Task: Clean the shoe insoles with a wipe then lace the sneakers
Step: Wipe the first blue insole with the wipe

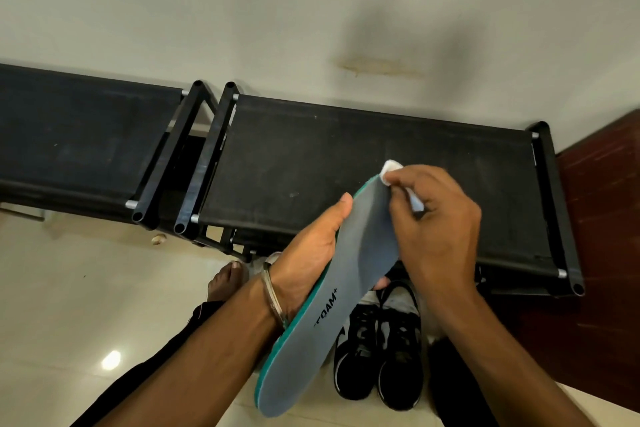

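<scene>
Grey insole (346,295) tilted, white wipe (391,168) at toe; black sneakers (379,354) below.

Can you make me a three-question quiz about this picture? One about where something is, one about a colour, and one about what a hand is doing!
1. Where are the black sneakers?
A. on the black fabric rack
B. on the pale tiled floor
C. in the left hand

2. What colour is the edge of the grey foam insole?
A. teal green
B. red
C. yellow

3. What is the right hand doing?
A. hanging idle
B. tying laces
C. pinching a white wipe at the insole's tip

Answers: 1 B, they sit on the floor below the insole. 2 A, a teal rim shows along its side. 3 C, fingers pinch the wipe while the left hand holds the insole.
</scene>
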Motion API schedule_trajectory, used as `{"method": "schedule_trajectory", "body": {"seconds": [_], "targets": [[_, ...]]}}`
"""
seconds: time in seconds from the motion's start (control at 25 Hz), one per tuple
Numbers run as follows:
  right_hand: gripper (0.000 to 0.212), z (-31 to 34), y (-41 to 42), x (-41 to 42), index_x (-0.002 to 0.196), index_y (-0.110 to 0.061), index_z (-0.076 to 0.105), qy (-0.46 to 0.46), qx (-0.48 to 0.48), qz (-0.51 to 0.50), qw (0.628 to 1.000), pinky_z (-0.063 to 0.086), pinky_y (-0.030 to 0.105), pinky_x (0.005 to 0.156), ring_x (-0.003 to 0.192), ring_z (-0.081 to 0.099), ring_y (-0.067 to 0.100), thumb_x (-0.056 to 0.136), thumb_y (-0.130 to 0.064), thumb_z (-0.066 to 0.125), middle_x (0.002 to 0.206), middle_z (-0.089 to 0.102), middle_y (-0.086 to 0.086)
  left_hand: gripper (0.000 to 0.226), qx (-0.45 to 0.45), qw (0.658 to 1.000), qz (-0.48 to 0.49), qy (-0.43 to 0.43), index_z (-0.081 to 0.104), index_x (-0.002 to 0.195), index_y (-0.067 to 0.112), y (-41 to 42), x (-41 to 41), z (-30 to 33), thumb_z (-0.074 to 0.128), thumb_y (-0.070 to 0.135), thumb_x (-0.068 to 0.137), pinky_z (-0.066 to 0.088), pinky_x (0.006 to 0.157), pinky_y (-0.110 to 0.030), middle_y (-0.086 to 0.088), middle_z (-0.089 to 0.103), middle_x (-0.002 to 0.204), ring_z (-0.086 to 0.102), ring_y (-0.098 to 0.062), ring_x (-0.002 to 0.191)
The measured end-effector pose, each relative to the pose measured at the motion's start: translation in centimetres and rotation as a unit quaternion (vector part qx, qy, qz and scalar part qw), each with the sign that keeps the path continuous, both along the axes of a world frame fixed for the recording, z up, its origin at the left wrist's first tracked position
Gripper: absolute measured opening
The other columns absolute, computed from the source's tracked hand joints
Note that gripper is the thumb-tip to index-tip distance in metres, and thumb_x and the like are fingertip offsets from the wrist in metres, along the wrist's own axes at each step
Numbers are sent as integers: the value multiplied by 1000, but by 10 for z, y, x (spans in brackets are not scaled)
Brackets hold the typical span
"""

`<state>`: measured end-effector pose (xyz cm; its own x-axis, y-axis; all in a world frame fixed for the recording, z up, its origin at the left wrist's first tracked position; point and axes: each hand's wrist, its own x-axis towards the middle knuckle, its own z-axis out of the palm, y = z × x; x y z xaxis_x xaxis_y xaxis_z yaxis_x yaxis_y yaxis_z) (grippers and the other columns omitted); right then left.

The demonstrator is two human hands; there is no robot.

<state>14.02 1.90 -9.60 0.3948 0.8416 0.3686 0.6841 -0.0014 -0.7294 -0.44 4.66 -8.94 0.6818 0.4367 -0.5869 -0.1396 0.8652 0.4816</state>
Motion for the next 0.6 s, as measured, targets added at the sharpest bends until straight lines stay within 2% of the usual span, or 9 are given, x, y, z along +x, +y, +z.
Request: {"method": "schedule_trajectory", "body": {"seconds": [0.12, 0.16, 0.32, 0.4, 0.44, 0.56, 0.6], "targets": [[18, 1, -10, -32, 96, -9, 76, -20, 4, 106, 994, 52, 21, 88, 93, 66, 11, 84, 3, 70, 99, 71, 0, 58, -43, 994, 85, -47, 56, 131, 4, 6, -3, -1, 37, 48, 98, 54, 88, -32, -17, 63, 115, 64, -23, 99], [18, 0, -9, -31, 95, -8, 75, -27, 9, 114, 993, 53, 23, 88, 93, 66, 12, 83, 3, 70, 99, 71, 1, 58, -37, 994, 83, -53, 56, 131, 5, 7, -4, -2, 36, 48, 98, 54, 89, -34, -17, 63, 116, 63, -24, 100], [15, -3, 1, 11, 96, -7, 75, -15, 2, -9, 1000, 55, 32, 85, 90, 66, 13, 86, 2, 69, 98, 71, 3, 57, 31, 999, -11, 21, 59, 129, 15, 3, 0, 0, 29, 54, 99, 53, 81, -41, -14, 68, 115, 68, -25, 91], [15, -3, 0, 12, 96, -7, 75, -13, -6, -12, 1000, 55, 33, 84, 90, 66, 13, 86, 1, 68, 98, 71, 4, 59, 30, 999, -10, 35, 58, 131, 14, 1, 1, 1, 30, 54, 98, 53, 81, -41, -15, 67, 113, 67, -25, 87], [15, -2, -2, 2, 96, -7, 75, -7, -3, 16, 1000, 55, 31, 85, 91, 66, 13, 85, 2, 69, 98, 71, 3, 61, 20, 999, 7, 27, 56, 134, 13, 3, -2, -1, 32, 55, 98, 52, 85, -42, -16, 64, 117, 65, -26, 92], [19, 1, -15, -38, 96, -10, 76, -5, -10, 127, 992, 53, 23, 88, 93, 66, 9, 83, 2, 72, 99, 71, -1, 68, -39, 996, 67, -34, 48, 141, 6, 14, -9, -4, 41, 56, 95, 41, 109, -40, -19, 54, 135, 54, -28, 121], [18, 0, -19, -49, 96, -11, 76, -5, -11, 158, 987, 52, 22, 89, 94, 66, 9, 83, 2, 71, 100, 71, -1, 71, -49, 995, 75, -42, 48, 141, 5, 18, -12, -5, 42, 58, 94, 40, 110, -40, -21, 53, 137, 52, -29, 125]]}}
